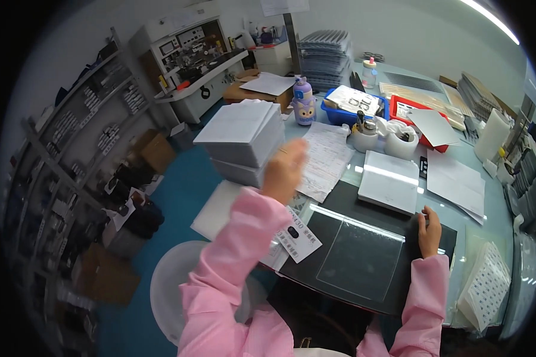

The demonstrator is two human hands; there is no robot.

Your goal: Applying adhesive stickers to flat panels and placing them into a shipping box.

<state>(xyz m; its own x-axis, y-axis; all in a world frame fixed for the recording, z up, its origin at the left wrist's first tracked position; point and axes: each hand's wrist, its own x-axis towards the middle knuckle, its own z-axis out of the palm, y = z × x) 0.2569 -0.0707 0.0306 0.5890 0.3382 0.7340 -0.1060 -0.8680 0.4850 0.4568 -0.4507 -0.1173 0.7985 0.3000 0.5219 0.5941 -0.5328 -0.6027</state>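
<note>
At centre frame, my left hand (286,169), apart from my right hand (430,233), grips unclear, could brush and topple the white stack (241,140).

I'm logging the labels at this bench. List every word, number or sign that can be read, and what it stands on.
White card at the left edge of the black mat: large black printed characters and digits, partly legible; I won't copy them.
Written sheet beyond the mat: rows of writing, too small to read.
Purple bottle: any marking too small to read.
</note>
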